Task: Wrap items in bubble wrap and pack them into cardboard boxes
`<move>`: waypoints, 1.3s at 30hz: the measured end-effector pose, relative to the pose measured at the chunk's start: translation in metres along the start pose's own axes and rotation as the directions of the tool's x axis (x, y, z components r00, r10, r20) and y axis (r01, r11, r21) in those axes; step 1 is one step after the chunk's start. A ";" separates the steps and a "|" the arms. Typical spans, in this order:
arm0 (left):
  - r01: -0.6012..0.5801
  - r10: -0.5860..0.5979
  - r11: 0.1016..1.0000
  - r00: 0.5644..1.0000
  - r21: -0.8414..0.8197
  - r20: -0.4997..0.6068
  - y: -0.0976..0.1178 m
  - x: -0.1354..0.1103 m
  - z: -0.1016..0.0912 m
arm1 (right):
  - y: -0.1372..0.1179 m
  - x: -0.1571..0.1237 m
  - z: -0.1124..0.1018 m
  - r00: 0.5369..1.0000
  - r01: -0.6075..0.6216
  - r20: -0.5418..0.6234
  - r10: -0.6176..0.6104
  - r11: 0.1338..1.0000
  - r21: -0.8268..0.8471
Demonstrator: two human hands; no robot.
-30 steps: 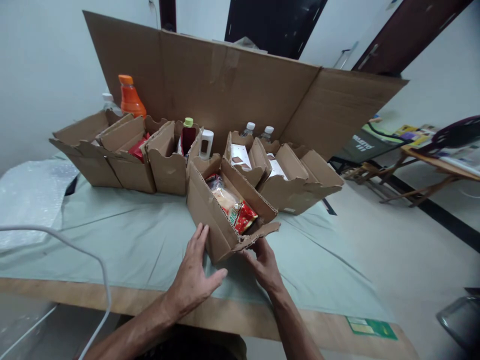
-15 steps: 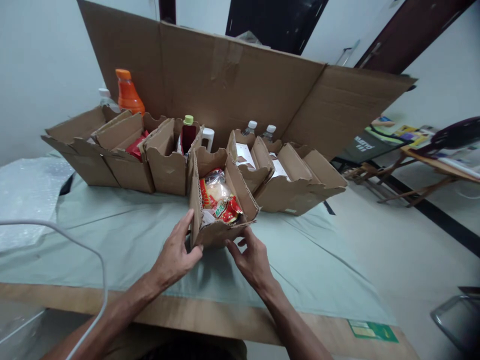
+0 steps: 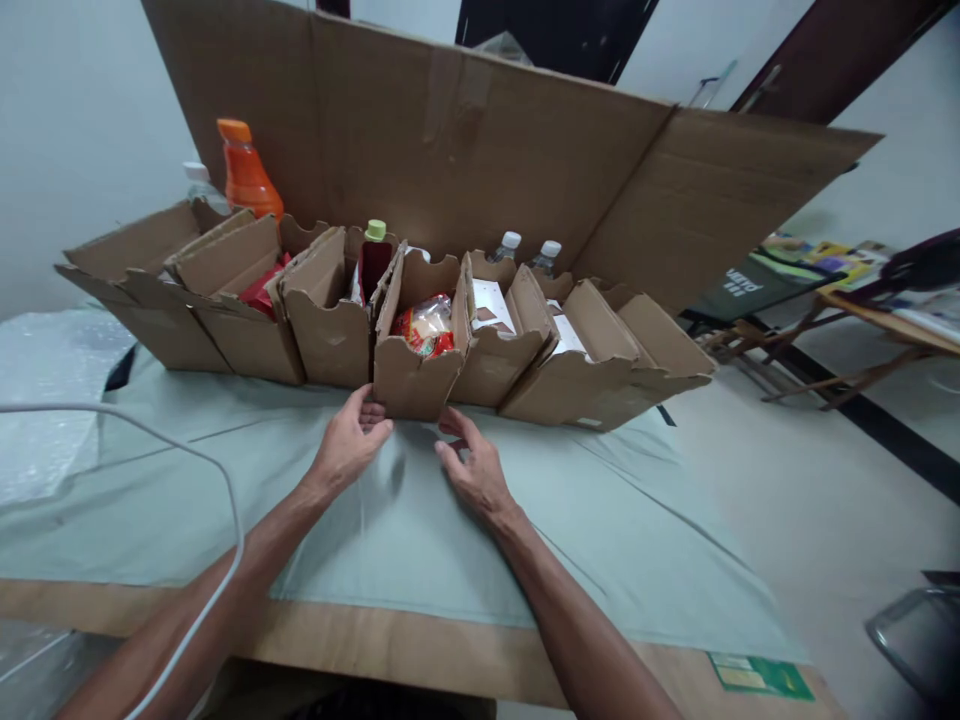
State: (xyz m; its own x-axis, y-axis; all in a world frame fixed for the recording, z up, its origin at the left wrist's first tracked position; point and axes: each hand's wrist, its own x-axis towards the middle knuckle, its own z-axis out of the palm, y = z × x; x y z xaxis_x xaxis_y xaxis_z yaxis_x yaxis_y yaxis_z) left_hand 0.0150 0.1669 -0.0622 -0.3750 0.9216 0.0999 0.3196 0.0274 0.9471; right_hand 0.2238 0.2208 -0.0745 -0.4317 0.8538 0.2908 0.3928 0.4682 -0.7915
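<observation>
While one sheet of clear, crinkled bubble wrap (image 3: 52, 390) lay at the far left, one thin pale-grey cable (image 3: 234, 500) crossed in front of the left forearm (image 3: 277, 532). Six or seven open-topped brown cardboard boxes (image 3: 577, 390) ran in a row on the pale-green cloth (image 3: 405, 550), overlap at the right end hindering the count. Behind the leftmost box (image 3: 157, 335) stood one clear bottle (image 3: 202, 180) and one bright-orange bottle (image 3: 250, 180); the second box (image 3: 251, 340) held one red packet (image 3: 264, 290), the third box (image 3: 334, 345) one dark-red container with a lime-green cap (image 3: 374, 265).

At the lower left corner of the fourth box (image 3: 412, 382) was the left hand (image 3: 349, 440), fingers bent together, thumb spread away. That box stood upright, close between its neighbours, with red-and-clear plastic packaging (image 3: 430, 322) inside. At its lower right corner was the right hand (image 3: 476, 475), fingers curved, thumb apart; how firmly either pressed could not be told. Beyond, two boxes each held one white card (image 3: 491, 303), with two clear white-capped bottles (image 3: 508, 246) behind. One tall cardboard panel (image 3: 480, 150) backed the row.
</observation>
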 end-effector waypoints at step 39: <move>0.007 0.033 0.997 0.877 0.081 -0.480 -0.052 -0.140 -0.073 | -0.161 0.074 0.043 0.974 0.224 0.109 -0.197 0.885 -0.407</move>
State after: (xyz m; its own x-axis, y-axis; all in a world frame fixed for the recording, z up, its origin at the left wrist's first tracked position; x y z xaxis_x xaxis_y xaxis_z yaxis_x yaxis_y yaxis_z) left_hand -0.0133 0.0084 -0.1031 -0.7359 0.6230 0.2650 0.3863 0.0650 0.9201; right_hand 0.0940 0.1991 0.0514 -0.5866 0.7149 0.3805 0.5816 0.6988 -0.4165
